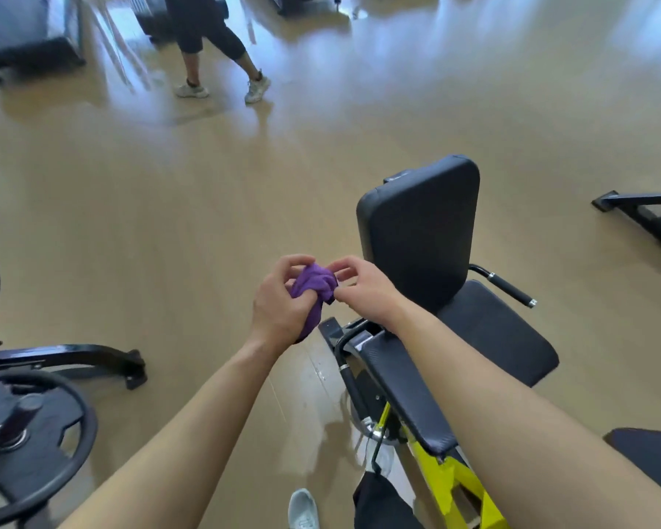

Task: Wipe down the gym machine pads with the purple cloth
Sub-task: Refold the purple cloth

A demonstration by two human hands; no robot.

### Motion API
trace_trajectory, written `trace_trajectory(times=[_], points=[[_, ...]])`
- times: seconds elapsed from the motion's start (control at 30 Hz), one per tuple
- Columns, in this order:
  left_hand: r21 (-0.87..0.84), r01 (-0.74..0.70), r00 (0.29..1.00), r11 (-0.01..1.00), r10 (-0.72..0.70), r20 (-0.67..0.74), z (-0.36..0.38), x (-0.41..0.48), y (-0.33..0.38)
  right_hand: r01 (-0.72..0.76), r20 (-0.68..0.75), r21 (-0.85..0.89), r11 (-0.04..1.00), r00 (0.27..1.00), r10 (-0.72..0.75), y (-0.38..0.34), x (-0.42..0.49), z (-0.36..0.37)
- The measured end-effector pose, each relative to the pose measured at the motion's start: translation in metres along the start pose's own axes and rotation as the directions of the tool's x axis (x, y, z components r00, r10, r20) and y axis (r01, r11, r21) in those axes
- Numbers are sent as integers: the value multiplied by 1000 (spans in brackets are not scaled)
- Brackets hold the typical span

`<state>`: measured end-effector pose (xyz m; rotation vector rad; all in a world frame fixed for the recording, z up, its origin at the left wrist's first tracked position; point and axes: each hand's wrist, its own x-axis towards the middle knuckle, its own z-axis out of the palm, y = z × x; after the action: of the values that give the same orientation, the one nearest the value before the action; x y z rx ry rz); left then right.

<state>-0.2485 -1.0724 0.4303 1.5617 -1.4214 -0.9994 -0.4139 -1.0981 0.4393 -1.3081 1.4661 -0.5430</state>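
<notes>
Beyond outstretched forearms [191, 425], gripping bunched purple cloth [313, 284] in left hand [279, 299], pinching its edge with right hand [363, 290]; likely readying it. Next: pressing it onto back pad [420, 231].

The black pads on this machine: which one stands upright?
The tall backrest pad, just beyond the right hand. The seat pad and the long narrow pad lie roughly flat.

The cloth [313, 288] is soft purple fabric, matt and creased. The back pad [420, 231] is smooth black vinyl with a dull sheen; the seat [500, 330] and arm pad [405, 391] look matt, perhaps finely textured. The frame [455, 482] is glossy yellow-painted metal. The floor [207, 208] is glossy and wood-toned.
</notes>
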Motion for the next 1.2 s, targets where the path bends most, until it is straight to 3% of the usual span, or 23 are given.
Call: trace_trajectory(times=[0.07,0.17,0.27,0.37,0.47,0.57,0.67,0.73,0.83,0.93,1.07,1.2], points=[[-44,24,1000,999,-24,13,-17,-20,-4,-129,-70,163,978,987,141,-3,-17,18],[-64,14,997,998,-8,82,-36,-53,-7,-331,18,379,864,936,351,-3,-46,44],[-87,-9,991,996,21,135,-45,-88,-8,-372,166,420,827,928,333,1,-75,62],[-84,-39,992,996,48,112,-49,-124,-5,-294,120,402,867,956,268,4,-97,68],[-2,-13,996,1000,13,84,-53,-159,-14,-161,-45,313,936,982,184,9,-112,63],[51,140,983,989,-145,109,-50,-201,-22,37,-113,96,995,993,-26,7,-134,62],[59,285,958,957,-285,-8,-42,-231,-18,173,49,-17,985,984,-172,2,-165,71],[105,240,961,965,-220,-167,-43,-245,-12,253,208,-35,967,948,-241,0,-186,76],[149,83,986,985,-60,-158,-51,-270,-9,339,399,-115,934,877,-269,-2,-215,79],[128,56,995,990,-45,-88,-70,-300,-9,355,484,-209,911,847,-219,-6,-243,80],[37,132,991,991,-132,-15,-96,-348,-12,344,477,-335,877,865,-157,-1,-277,85],[-33,119,992,992,-120,-29,-112,-395,-19,376,402,-523,765,900,-167,12,-314,101]])
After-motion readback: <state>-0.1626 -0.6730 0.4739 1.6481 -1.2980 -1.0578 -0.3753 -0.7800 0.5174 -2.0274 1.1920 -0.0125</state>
